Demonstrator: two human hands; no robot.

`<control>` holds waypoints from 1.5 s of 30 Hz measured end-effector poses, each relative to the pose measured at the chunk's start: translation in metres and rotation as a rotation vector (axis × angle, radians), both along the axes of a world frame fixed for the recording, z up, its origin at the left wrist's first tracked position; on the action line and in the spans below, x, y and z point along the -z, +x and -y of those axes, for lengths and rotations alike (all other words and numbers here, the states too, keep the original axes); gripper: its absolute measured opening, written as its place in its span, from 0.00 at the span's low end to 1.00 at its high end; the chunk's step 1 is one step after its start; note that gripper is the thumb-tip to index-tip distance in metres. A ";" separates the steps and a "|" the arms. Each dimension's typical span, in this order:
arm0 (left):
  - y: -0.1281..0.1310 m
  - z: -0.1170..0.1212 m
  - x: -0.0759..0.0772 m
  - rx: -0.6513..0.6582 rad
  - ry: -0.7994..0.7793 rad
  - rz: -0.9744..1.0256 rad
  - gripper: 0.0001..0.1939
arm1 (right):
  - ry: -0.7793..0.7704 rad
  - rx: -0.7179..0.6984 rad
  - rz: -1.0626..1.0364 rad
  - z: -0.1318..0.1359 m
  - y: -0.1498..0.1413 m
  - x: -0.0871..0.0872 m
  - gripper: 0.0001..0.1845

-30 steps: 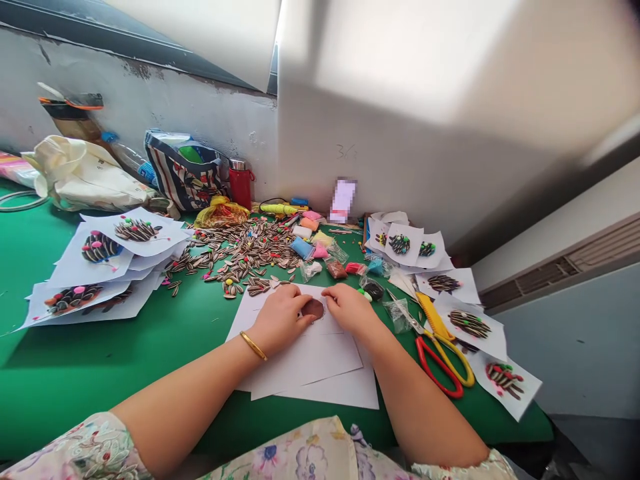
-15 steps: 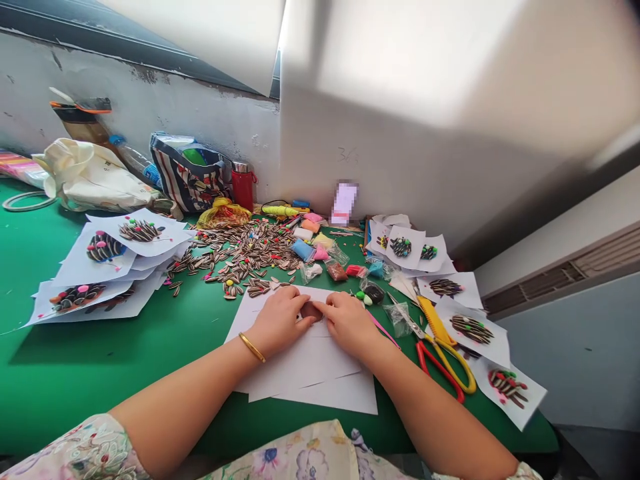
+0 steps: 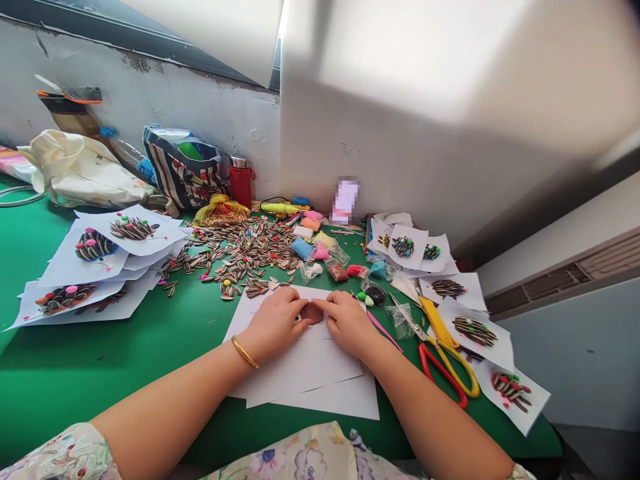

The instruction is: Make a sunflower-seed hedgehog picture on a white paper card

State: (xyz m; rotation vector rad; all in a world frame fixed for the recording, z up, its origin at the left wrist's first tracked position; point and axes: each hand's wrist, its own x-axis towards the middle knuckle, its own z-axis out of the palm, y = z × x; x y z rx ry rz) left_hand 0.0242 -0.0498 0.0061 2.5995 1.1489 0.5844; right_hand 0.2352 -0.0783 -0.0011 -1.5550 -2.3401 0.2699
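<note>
A flat, rounded piece of brown modelling clay point(image 3: 313, 313) lies on the top sheet of white paper point(image 3: 305, 363). My left hand point(image 3: 277, 317) curls around its left side, thumb at the lower edge and fingers at the upper edge. From the right, my right hand point(image 3: 345, 321) presses bent fingers against the clay's other edge. Both hands are closed, their fingertips nearly meeting above the clay. A small black-and-white spot shows beside my left thumb. Parts of the clay's rim are hidden under the fingers.
Striped sunflower seeds point(image 3: 250, 247) are heaped behind the paper, beside bagged coloured clay point(image 3: 303, 249). Scissors point(image 3: 440, 357) and a yellow cutter point(image 3: 437, 322) lie right. Seed-decorated sheets sit in a left stack point(image 3: 135, 270) and a right row point(image 3: 480, 333). A phone point(image 3: 345, 200) leans on the wall.
My fingers have shifted slightly apart, so more of the brown clay shows between them. The view has moved a little. Other things on the table stay in place.
</note>
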 end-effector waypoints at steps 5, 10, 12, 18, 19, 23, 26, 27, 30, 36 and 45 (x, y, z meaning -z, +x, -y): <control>0.000 0.000 -0.001 0.018 0.016 -0.015 0.09 | 0.000 0.024 0.059 -0.001 -0.007 0.000 0.24; -0.001 0.000 -0.002 0.014 0.011 -0.017 0.09 | 0.040 0.064 0.014 -0.004 0.003 0.001 0.26; -0.001 0.000 -0.003 0.034 0.010 -0.010 0.10 | 0.053 0.055 -0.002 -0.004 0.008 0.000 0.27; -0.002 0.001 -0.004 0.158 0.008 -0.055 0.21 | 0.006 -0.030 0.068 -0.001 0.012 -0.005 0.25; -0.002 0.001 -0.004 0.159 0.007 -0.073 0.21 | 0.003 -0.026 0.087 -0.001 0.011 -0.005 0.24; -0.002 0.001 -0.004 0.159 -0.001 -0.127 0.22 | 0.010 -0.018 0.100 -0.002 0.011 -0.005 0.24; -0.003 0.001 -0.005 0.178 -0.005 -0.111 0.23 | 0.022 -0.020 0.033 -0.003 0.014 -0.003 0.26; -0.003 0.000 -0.005 0.186 -0.006 -0.103 0.23 | 0.029 -0.019 0.015 -0.003 0.015 -0.003 0.26; -0.004 0.000 -0.005 0.211 -0.011 -0.105 0.22 | 0.032 -0.038 0.010 -0.002 0.015 -0.003 0.26; -0.005 0.002 -0.004 0.226 -0.008 -0.139 0.23 | 0.014 -0.085 0.128 0.001 0.014 -0.011 0.23; -0.008 -0.001 -0.003 0.254 -0.031 -0.108 0.24 | -0.004 -0.125 0.156 0.003 0.021 -0.019 0.25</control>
